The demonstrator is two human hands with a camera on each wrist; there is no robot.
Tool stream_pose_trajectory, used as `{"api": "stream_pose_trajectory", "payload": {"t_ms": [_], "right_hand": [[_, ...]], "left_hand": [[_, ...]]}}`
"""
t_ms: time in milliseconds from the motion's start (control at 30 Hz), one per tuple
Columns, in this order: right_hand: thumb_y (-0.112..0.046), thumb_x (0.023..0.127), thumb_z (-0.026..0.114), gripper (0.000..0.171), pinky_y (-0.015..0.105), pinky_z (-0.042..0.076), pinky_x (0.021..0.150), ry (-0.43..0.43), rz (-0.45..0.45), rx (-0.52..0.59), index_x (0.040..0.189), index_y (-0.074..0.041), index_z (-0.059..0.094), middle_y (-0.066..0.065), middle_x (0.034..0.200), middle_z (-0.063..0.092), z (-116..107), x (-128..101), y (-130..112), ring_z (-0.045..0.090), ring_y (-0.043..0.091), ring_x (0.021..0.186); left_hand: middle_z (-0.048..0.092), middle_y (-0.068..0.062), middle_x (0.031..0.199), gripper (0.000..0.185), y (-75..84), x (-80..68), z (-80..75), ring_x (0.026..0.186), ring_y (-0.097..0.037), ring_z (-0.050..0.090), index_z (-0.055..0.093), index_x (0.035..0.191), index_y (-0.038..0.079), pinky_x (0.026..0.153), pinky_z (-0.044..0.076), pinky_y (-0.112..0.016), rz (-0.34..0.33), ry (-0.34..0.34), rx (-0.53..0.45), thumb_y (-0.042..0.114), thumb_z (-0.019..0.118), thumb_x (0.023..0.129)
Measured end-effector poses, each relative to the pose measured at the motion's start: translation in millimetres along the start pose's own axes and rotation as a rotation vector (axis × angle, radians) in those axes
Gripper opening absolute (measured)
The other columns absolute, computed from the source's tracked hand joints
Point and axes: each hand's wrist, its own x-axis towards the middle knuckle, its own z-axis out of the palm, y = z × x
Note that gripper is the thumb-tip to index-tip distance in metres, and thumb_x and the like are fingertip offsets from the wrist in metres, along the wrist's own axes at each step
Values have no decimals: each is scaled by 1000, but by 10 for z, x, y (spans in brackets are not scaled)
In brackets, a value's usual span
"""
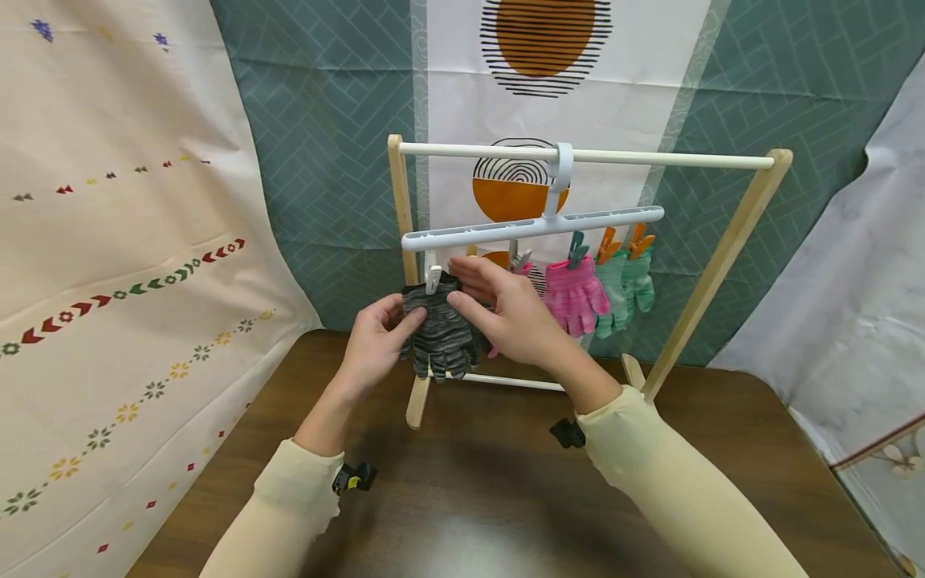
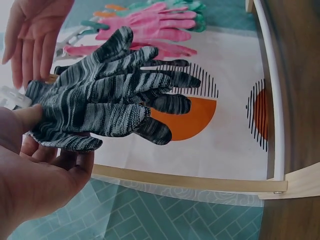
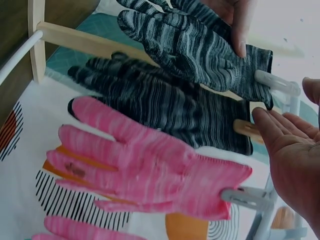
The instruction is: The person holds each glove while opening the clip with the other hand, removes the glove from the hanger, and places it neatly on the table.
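Observation:
A black-and-grey striped glove (image 1: 441, 333) hangs fingers down from the left end of a pale hanger (image 1: 491, 232), held by a white clothespin (image 1: 433, 278). My left hand (image 1: 372, 341) pinches its side near the cuff, thumb in front, as the left wrist view shows with the left hand (image 2: 47, 187). Beside the cuff, my right hand (image 1: 513, 313) has its fingers extended and grips nothing. In the right wrist view, a second striped glove (image 3: 165, 107) hangs behind from a tan clothespin (image 3: 246, 129), near the right hand's (image 3: 295, 155) fingertips.
Farther right along the hanger, pink gloves (image 1: 574, 297) and green gloves (image 1: 613, 293) hang from teal and orange clothespins (image 1: 608, 244). A wooden rack (image 1: 723, 265) with a white top bar (image 1: 650, 156) carries the hanger. It stands on a brown table (image 1: 448, 498), before a patterned cloth.

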Motion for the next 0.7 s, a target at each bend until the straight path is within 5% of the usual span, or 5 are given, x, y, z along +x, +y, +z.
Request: {"api": "stream_pose_trajectory", "payload": {"t_ms": [700], "right_hand": [[-17,107,66,40,38,53,105,126,105,147,143,0,62,12,133,71,229,206,44,68,24,119]], "left_hand": [[73,-18,96,23,24,-87,87,82,-16,66,71,120,-4,72,55,-25,9,28,-6,15,68,106]]}}
